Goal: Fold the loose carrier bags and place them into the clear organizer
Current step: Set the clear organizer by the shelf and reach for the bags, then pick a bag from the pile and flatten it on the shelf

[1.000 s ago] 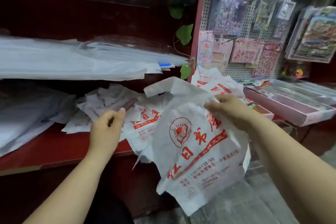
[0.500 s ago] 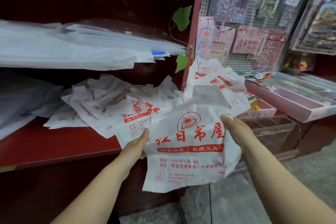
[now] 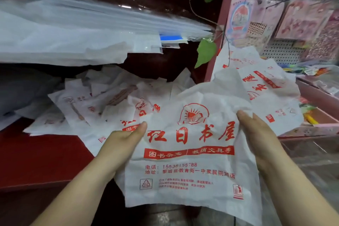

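A white carrier bag [image 3: 190, 163] with red print hangs spread flat in front of me, its printed side facing me. My left hand [image 3: 126, 139] grips its left edge and my right hand [image 3: 256, 134] grips its right edge, both near the top. Behind it a heap of loose carrier bags [image 3: 95, 104] of the same kind lies on the red shelf [image 3: 40, 158]. More of these bags [image 3: 264, 82] are piled to the right of the shelf post. The clear organizer [image 3: 311, 154] shows only faintly at the lower right, mostly hidden by my right arm and the bag.
A stack of white and clear plastic sheets [image 3: 77, 33] fills the shelf above. A red post [image 3: 220, 29] divides the shelf from a pegboard with hanging sticker packs [image 3: 286, 14]. Pink trays with small items [image 3: 319, 97] stand at the right. Green leaves [image 3: 205, 53] hang by the post.
My left hand left the pile and took the bag's left edge. The bag went from hanging crumpled in my right hand to being held flat between both hands. The view moved closer.
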A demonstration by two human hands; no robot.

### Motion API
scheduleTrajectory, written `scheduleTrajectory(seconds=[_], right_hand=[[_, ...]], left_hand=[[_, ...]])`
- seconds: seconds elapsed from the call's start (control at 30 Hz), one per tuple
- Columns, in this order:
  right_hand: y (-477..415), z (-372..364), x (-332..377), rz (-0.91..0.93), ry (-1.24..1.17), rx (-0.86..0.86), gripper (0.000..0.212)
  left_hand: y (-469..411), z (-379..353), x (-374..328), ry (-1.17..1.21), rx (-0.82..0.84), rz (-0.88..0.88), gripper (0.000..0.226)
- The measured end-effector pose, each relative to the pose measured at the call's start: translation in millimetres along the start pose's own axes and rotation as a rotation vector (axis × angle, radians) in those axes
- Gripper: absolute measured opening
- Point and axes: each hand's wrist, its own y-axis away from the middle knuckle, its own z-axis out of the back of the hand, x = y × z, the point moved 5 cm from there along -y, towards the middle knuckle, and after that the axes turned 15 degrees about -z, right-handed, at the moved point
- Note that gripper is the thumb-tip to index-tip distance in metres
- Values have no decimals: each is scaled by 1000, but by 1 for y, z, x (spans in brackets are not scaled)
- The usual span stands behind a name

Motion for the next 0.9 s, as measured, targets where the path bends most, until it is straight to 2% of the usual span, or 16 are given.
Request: scheduleTrajectory(seconds=[0.07, 0.17, 0.23, 0.3, 0.37, 0.5, 0.57, 0.63, 0.7, 0.8, 0.9], right_hand=[[-7, -2, -1, 5, 9, 7, 21], [-13, -5, -8, 4, 15, 21, 18], [-12, -15, -9, 1, -45, 95, 18], [-7, -30, -11, -18, -65, 196, 18], [-2, -43, -15, -8, 41, 229, 19], [9, -55, -23, 23, 443, 135, 25], [15, -57, -26, 16, 546, 115, 27], [20, -55, -28, 9, 595, 119, 25], [25, -49, -30, -13, 607, 141, 19], [35, -41, -39, -98, 609, 272, 15], [48, -32, -45, -120, 639, 256, 14]], left_hand=[[-3, 5, 2, -70, -43, 23, 57], [1, 8, 7, -46, -29, 17, 49], [7, 9, 14, 88, -35, -13, 35], [12, 15, 21, 270, -119, 3, 20], [17, 28, 25, 362, -196, 4, 16], [19, 49, 29, 170, -173, -3, 27], [17, 56, 32, 106, -180, -8, 24], [16, 57, 37, 87, -175, 2, 18], [21, 56, 38, 169, -190, 4, 13], [29, 57, 32, 202, -206, -76, 22], [38, 58, 21, 177, -144, -164, 31]])
